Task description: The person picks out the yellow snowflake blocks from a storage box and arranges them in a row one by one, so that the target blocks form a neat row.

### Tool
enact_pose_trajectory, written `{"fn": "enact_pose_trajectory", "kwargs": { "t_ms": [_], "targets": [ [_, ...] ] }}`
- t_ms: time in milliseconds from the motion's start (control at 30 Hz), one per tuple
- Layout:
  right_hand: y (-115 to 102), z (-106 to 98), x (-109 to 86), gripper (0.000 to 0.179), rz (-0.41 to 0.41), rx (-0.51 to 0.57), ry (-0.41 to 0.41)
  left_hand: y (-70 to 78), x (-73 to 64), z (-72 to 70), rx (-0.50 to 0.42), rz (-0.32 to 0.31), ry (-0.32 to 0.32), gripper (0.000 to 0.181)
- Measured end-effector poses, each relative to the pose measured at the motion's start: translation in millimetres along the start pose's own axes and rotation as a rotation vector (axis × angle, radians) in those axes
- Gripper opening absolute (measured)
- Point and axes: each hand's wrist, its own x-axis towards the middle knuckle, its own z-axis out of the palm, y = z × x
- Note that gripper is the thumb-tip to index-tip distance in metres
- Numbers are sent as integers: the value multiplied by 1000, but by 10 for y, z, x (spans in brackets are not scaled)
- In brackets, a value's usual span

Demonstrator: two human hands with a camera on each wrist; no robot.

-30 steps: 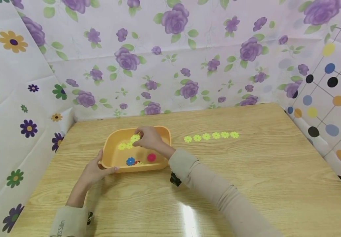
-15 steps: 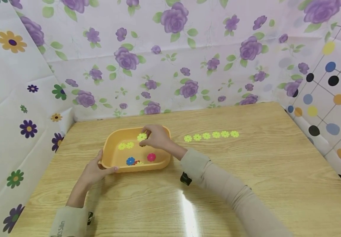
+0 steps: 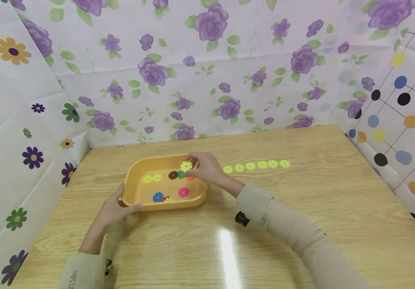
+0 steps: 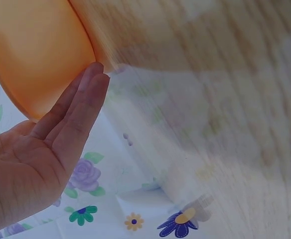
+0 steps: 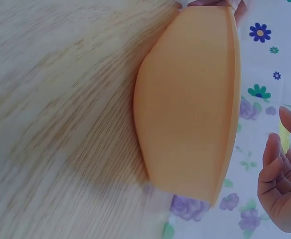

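Note:
My right hand [image 3: 205, 170] pinches a yellow flower-shaped plastic piece [image 3: 186, 166] between thumb and fingers, above the right part of an orange plastic basin [image 3: 135, 194]. In the right wrist view the yellow piece [image 5: 284, 138] shows partly between the fingers. My left hand [image 3: 113, 206] grips the basin's left end, thumb along the near rim; in the left wrist view its fingers [image 4: 80, 112] lie against the outer wall. Inside are two yellow pieces [image 3: 152, 178], a brown one [image 3: 173, 175], a green one [image 3: 181, 174], a blue one [image 3: 158, 197] and a pink one [image 3: 183, 192].
Right of the basin, several yellow flower pieces [image 3: 250, 165] form a row on the wooden table [image 3: 319, 192]. A floral sheet [image 3: 200, 100] hangs behind the table, with patterned sheets at both sides.
My right hand has moved right across the basin with the yellow piece, uncovering the brown, green and orange pieces. The left hand has stayed at the basin's left end.

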Motion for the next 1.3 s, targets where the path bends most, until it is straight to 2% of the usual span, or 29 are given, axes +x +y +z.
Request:
{"fn": "enact_pose_trajectory", "kwargs": {
  "t_ms": [400, 633, 833, 1067, 1300],
  "targets": [
    [208, -186, -166, 42, 34, 29, 63, -7, 6, 5, 18, 7, 8, 107],
    [304, -291, -251, 38, 55, 40, 103, 13, -13, 5, 18, -16, 1, 107],
    [420, -394, -341, 38, 40, 8, 136, 17, -9, 11, 17, -24, 0, 107],
    [579, -544, -460, 38, 32, -41, 172, 9, -3, 15, 19, 3, 0, 106],
    [763, -709, -586, 38, 62, 0, 159, -3, 1, 14, 13, 10, 5, 107]
  ]
}}
